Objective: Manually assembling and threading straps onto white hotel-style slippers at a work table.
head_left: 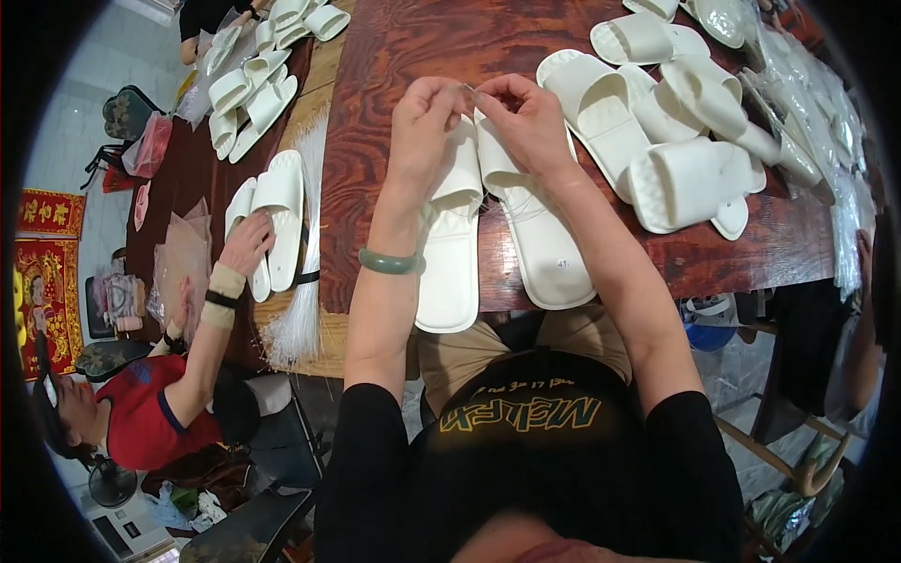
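Near the top centre of the frame, the left hand (424,117) and the right hand (527,117) are meeting fingertip to fingertip — both pinching shut on a thin clear strand (469,91). Just below them a pair of white slippers (497,225) is lying on the dark wooden table (394,56), heels overhanging its near edge. At left, another person's hand (246,242) is resting on another white pair (272,211).
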`<state>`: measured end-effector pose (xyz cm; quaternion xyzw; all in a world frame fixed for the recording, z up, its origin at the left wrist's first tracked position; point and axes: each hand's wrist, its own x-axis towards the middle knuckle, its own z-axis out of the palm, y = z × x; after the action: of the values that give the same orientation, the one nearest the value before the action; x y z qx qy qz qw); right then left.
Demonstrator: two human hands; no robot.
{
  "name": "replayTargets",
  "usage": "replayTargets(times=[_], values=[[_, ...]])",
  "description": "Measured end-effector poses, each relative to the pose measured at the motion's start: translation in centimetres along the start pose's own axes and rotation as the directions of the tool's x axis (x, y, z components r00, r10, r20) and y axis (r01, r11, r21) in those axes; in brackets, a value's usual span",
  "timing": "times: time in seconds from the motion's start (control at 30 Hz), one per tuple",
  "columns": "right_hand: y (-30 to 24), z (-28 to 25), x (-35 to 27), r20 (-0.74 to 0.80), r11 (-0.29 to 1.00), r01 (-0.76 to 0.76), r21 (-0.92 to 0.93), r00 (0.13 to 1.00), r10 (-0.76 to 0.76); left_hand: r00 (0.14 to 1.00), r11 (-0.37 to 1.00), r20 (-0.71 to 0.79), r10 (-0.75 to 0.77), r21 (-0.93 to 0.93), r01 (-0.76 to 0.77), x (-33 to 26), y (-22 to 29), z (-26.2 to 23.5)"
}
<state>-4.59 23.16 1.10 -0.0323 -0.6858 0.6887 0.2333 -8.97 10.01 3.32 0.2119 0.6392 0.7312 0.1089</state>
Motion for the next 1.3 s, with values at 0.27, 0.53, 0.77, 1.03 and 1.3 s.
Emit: replayTargets(times=[0.27, 0.53, 0.77, 1.03, 1.3], values=[[0.13, 0.16, 0.02, 0.012, 0.999, 0.035, 0.003, 0.999, -0.036, 1.000, 1.000, -0.009, -0.004, -0.004, 0.004, -0.05, 0.00, -0.03], [0.40, -0.06, -0.06, 0.021, 0.999, 0.051, -0.019, 0.998, -0.051, 0.995, 0.978, 0.014, 0.094, 0.183, -0.095, 0.03, -0.32, -0.01], [-0.08, 0.01, -0.12, 0.039, 0.998, 0.011, 0.069, 0.999, -0.014, 0.984, 0.951, -0.029, 0.174, 0.264, -0.161, -0.10, -0.35, 0.26], [-0.21, -0.11, -0.16, 0.026, 0.998, -0.029, 0.061, 0.999, 0.027, 0.992, 0.974, -0.008, 0.125, 0.193, -0.121, -0.08, -0.28, 0.38], [-0.25, -0.17, -0.14, 0.020, 0.999, -0.015, 0.031, 1.000, 0.015, 0.994, 0.970, 0.001, 0.111, 0.217, -0.108, -0.14, -0.11, 0.23]])
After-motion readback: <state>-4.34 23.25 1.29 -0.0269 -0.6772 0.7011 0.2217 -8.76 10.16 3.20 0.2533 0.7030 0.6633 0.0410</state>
